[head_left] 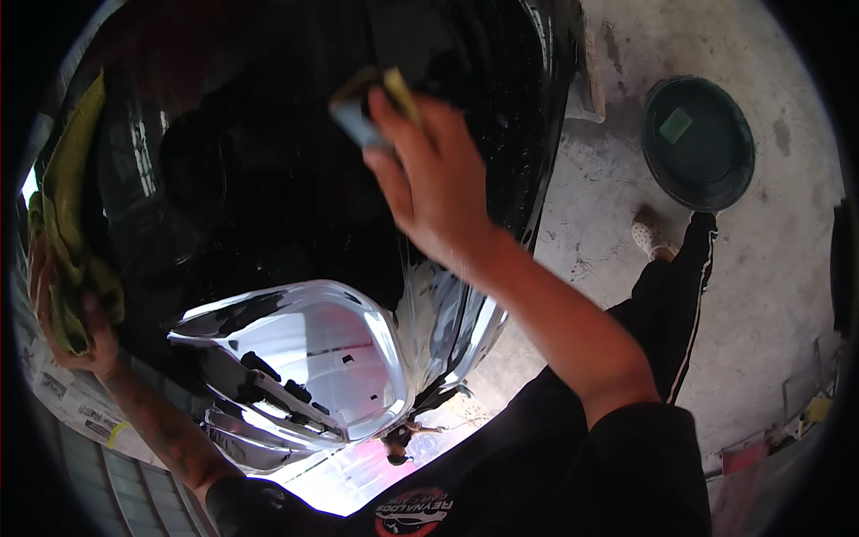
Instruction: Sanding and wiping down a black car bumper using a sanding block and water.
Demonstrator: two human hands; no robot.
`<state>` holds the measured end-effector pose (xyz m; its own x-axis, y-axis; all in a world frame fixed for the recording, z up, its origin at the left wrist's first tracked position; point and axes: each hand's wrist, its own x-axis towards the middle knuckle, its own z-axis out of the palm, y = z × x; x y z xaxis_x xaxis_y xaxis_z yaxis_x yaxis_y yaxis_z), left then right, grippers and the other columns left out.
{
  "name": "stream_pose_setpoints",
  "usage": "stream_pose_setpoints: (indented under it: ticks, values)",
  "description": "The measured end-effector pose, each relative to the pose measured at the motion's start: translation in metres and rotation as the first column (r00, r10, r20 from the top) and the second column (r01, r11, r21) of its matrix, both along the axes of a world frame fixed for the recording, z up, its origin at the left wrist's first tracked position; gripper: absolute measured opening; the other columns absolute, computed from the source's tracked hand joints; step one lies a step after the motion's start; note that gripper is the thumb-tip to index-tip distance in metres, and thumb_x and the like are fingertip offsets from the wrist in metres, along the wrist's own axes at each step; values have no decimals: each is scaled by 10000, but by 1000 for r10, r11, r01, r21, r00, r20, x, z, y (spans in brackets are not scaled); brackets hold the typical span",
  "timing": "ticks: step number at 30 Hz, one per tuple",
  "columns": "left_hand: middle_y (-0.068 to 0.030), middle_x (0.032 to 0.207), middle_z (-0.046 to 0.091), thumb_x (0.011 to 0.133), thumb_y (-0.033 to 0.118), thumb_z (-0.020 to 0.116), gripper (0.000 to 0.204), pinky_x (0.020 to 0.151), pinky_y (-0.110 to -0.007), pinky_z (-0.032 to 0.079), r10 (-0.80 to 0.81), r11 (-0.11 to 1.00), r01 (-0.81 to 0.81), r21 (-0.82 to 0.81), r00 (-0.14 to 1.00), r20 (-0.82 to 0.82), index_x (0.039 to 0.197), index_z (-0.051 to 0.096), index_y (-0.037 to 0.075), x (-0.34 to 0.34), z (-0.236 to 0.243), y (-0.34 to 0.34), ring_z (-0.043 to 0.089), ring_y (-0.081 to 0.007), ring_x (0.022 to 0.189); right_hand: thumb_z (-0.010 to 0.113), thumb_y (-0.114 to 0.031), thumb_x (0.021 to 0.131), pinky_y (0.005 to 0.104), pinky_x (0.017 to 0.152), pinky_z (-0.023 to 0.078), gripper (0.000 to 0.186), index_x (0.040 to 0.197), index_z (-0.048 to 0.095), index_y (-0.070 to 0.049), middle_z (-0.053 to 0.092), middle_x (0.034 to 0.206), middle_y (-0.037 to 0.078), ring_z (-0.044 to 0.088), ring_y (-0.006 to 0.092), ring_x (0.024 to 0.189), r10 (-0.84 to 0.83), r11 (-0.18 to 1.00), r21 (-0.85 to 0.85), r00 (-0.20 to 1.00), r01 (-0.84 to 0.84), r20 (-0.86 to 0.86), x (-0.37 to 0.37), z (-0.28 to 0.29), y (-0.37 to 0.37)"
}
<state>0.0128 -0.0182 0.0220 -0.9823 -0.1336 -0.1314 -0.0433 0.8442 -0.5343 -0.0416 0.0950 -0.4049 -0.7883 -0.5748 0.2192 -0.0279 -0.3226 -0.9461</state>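
My left hand (94, 336) is closed around a folded yellow-green cloth (70, 179), which stands up along the left side of a glossy black car panel (268, 215). Over the same panel my right hand (434, 170) grips a small flat block (358, 121), bluish-grey on one side, with a yellowish piece (404, 97) between the fingers. Motion smears the block, so its exact kind cannot be told. Whether it touches the paint is unclear too. Wet-looking spots and reflections show on the panel.
A shiny, clear-faced headlight (331, 358) sits below the panel, nearer my body. On the concrete floor (608, 215) at right stands a dark round basin (716, 170) with a green pad (675, 125) inside. My foot in a pale clog (651, 237) is beside the car.
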Motion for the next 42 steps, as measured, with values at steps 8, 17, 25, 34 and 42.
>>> stream_pose_setpoints:
  ticks: [8, 17, 25, 34, 42]
  values:
    - [-291, 1340, 624, 976, 234, 642, 496, 1114, -579, 432, -9, 1000, 9, 5, 1000, 25, 1325, 559, -108, -1, 1, 0, 588, -463, 1277, 768, -169, 848, 420, 751, 500, 524, 1341, 609, -95, 586, 1118, 122, 598, 301, 927, -46, 999, -1, 999, 46, -27, -22, 2, -17]
    - [-289, 1347, 619, 984, 245, 636, 499, 1115, -578, 432, -30, 999, 33, -24, 995, 91, 1329, 555, -107, -8, 5, 2, 586, -463, 1278, 768, -151, 841, 417, 779, 499, 543, 1354, 597, -93, 583, 1118, 125, 596, 307, 928, 12, 999, -39, 999, -13, -29, 7, -2, 10]
    - [-278, 1373, 608, 982, 245, 633, 496, 1127, -580, 419, -9, 1000, 8, 10, 998, 54, 1341, 554, -89, -6, 2, 2, 570, -459, 1305, 760, -147, 852, 428, 789, 507, 532, 1352, 593, -82, 576, 1152, 133, 595, 317, 963, 2, 1000, -11, 1000, -2, 12, -5, 0, 0]
    - [-277, 1384, 603, 979, 239, 632, 491, 1144, -575, 397, -6, 1000, 8, -13, 996, 85, 1347, 556, -77, -4, 5, 4, 556, -458, 1324, 751, -138, 862, 426, 783, 511, 523, 1357, 593, -76, 587, 1163, 114, 605, 305, 954, -42, 999, -2, 998, 42, -38, -37, 0, -30]
    - [-289, 1386, 595, 978, 268, 625, 507, 1135, -590, 397, -30, 999, 32, -18, 993, 111, 1346, 558, -73, -11, 1, 5, 554, -473, 1317, 754, -131, 861, 404, 787, 519, 512, 1351, 611, -89, 598, 1177, 124, 610, 293, 959, -109, 994, -5, 989, 110, -96, -59, -3, -56]
